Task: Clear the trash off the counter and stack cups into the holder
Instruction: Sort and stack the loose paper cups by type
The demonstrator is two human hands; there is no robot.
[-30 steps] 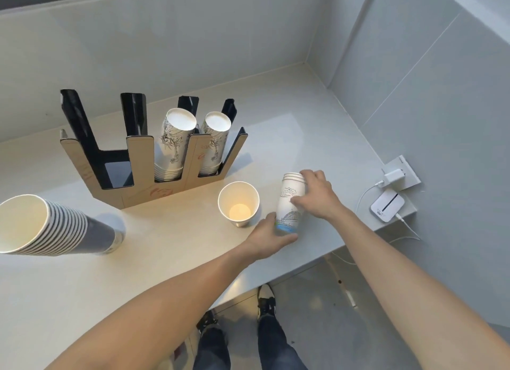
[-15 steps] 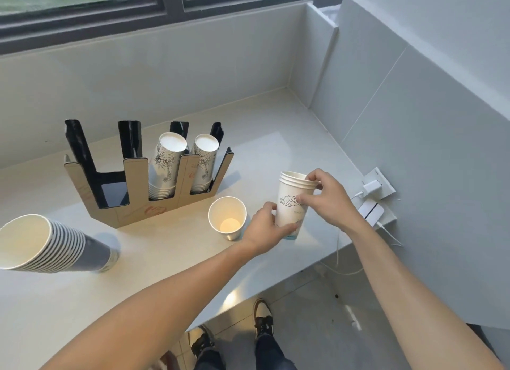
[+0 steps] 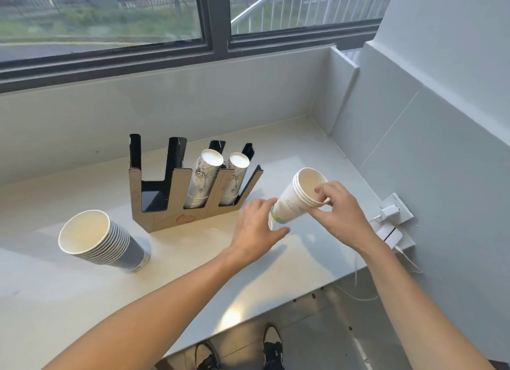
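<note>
Printed paper cups [image 3: 296, 201], a short nested stack, are held tilted above the counter [image 3: 303, 154], right of the cup holder [image 3: 176, 204]. Grip firmly at both ends while aligning to a slot. Left hand [image 3: 255, 231] cradles the base, fingers loosely curled. Right hand [image 3: 338, 211] pinches the rim, thumb inside.

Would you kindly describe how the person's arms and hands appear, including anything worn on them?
Both forearms are bare up to the frame edge, with no sleeves in view. The left hand and right hand are ungloved, and no watch, ring or bracelet shows on either.
</note>
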